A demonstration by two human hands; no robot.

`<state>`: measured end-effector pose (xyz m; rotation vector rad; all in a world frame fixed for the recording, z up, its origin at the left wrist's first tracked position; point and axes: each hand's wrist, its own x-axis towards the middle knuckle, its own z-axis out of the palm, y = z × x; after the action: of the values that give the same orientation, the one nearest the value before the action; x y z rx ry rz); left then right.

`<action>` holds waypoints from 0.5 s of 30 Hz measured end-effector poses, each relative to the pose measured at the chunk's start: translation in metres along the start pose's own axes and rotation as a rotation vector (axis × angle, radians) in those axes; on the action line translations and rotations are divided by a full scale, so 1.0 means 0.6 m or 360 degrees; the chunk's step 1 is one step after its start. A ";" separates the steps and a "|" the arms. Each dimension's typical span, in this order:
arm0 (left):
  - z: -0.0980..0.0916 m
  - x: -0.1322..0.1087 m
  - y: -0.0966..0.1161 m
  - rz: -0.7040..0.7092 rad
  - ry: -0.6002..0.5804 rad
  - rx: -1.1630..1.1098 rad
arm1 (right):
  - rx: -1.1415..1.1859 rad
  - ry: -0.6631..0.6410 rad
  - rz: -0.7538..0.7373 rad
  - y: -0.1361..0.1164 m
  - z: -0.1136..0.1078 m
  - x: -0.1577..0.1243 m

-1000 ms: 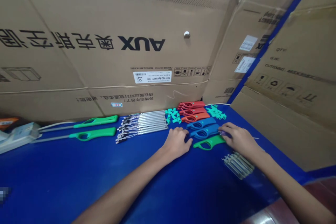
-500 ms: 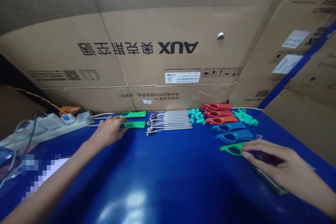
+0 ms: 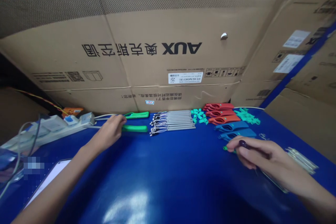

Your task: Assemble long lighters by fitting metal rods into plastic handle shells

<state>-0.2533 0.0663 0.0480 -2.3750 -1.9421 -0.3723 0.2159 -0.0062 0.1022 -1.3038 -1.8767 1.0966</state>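
Note:
My left hand (image 3: 107, 133) lies with its fingertips on or just over the nearer of two green lighter bodies (image 3: 135, 128), close to the farther one (image 3: 136, 114). Whether it grips, I cannot tell. My right hand (image 3: 253, 152) pinches a small dark purple part (image 3: 243, 144) and mostly covers a green lighter handle (image 3: 225, 148). Just beyond it lie two blue handles (image 3: 235, 133) and three red handles (image 3: 223, 113). Several metal lighter barrels (image 3: 173, 121) lie in a row, with small teal pieces (image 3: 199, 116) and a teal moulded cluster (image 3: 246, 116) nearby.
The parts lie on a blue tabletop (image 3: 162, 182) against large AUX cardboard boxes (image 3: 183, 63). A power strip (image 3: 52, 127) with wires lies at the left, and a bundle of metal rods (image 3: 301, 160) lies at the right.
My view has swung left. My left hand has moved from beside the blue handles to the green lighters. My right hand now lies further over the green handle.

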 end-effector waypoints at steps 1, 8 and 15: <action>-0.003 -0.006 0.008 0.0015 0.0025 -0.0031 | 0.0036 -0.0010 -0.0002 0.000 0.003 0.001; 0.004 -0.053 0.166 0.0156 -0.0133 -0.0559 | 0.0032 0.0254 -0.0172 -0.018 0.039 0.023; 0.048 -0.090 0.298 0.0240 -0.0467 -0.0439 | 0.0104 0.0379 -0.0350 -0.024 0.104 0.050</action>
<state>-0.0853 -0.0176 0.0283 -2.8772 -1.9109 -0.3156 0.1475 0.0015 0.0851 -1.1081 -1.7434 0.8431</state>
